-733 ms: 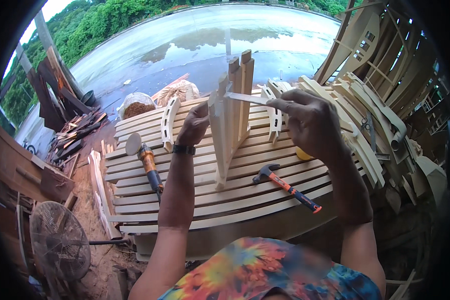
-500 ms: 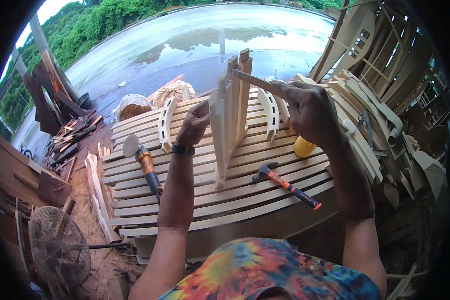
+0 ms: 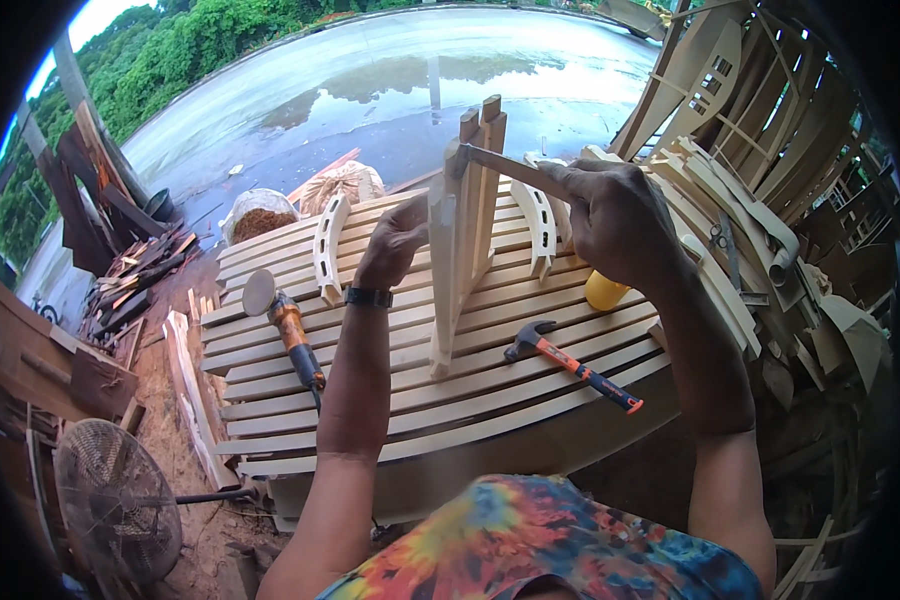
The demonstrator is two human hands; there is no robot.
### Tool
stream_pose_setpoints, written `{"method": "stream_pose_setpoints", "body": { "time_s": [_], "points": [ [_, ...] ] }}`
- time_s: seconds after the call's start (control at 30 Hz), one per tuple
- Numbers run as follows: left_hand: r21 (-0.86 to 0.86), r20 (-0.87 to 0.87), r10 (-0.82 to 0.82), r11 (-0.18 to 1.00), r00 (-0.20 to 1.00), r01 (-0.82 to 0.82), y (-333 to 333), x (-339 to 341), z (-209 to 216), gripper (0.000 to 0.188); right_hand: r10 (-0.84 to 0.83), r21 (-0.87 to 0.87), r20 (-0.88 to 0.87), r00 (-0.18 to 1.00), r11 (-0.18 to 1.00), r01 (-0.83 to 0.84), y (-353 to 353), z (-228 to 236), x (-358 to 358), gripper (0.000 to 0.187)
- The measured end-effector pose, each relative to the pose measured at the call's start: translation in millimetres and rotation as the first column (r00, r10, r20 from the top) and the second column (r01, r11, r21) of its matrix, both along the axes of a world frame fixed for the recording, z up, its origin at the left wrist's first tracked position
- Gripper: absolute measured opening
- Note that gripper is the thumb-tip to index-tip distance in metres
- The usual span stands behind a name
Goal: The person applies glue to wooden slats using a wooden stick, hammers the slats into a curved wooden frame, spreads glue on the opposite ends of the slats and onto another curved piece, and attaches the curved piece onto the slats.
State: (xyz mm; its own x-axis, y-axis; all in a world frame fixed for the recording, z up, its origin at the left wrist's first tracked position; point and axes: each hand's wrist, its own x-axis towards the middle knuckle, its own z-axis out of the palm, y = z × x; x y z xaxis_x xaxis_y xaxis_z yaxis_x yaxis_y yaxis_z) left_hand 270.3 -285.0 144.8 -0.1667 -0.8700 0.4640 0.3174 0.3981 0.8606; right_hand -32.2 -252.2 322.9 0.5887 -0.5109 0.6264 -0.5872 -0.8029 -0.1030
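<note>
My left hand [image 3: 394,245], a dark band at its wrist, is closed on the left side of an upright wooden frame [image 3: 442,270] made of pale pieces. The frame stands on a slatted wooden top [image 3: 370,350]. My right hand [image 3: 620,215] grips a thin flat stick-like tool [image 3: 518,168]; I cannot tell whether it is wood or metal. Its tip touches the frame near the upper end of one post. Below the right hand is a yellow container [image 3: 605,291], partly hidden. Nearer to me lies a claw hammer [image 3: 575,368] with an orange and black handle.
An orange and black angle grinder [image 3: 292,335] with a round disc lies at left on the slats. Curved slotted wooden pieces [image 3: 327,250] rest at the back. Wood parts are piled at right [image 3: 760,210]. A round fan [image 3: 115,500] stands at lower left.
The tool's tip has shifted slightly left against the upper post. My left hand keeps its hold on the frame. The view has moved a little.
</note>
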Motion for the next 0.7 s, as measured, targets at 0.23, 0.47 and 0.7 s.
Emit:
{"method": "stream_pose_setpoints", "body": {
  "time_s": [0.23,0.47,0.7],
  "points": [
    [0.016,0.031,0.019,1.0,0.999,-0.019,-4.7,0.5,-1.8,0.045,0.008,0.015,-0.028,1.0,1.0,-0.007,20.9,3.5,-1.6,0.045],
    [-0.012,0.019,-0.002,1.0,1.0,0.002,-1.6,1.6,0.0,0.046,0.002,0.014,-0.019,1.0,1.0,-0.002,27.8,7.2,-9.8,0.04],
    [0.05,0.02,0.011,0.999,1.0,-0.012,4.4,-1.5,5.0,0.049,0.017,-0.094,0.057,0.998,0.996,-0.011,-1.8,-13.1,-10.6,0.038]
  ]
}}
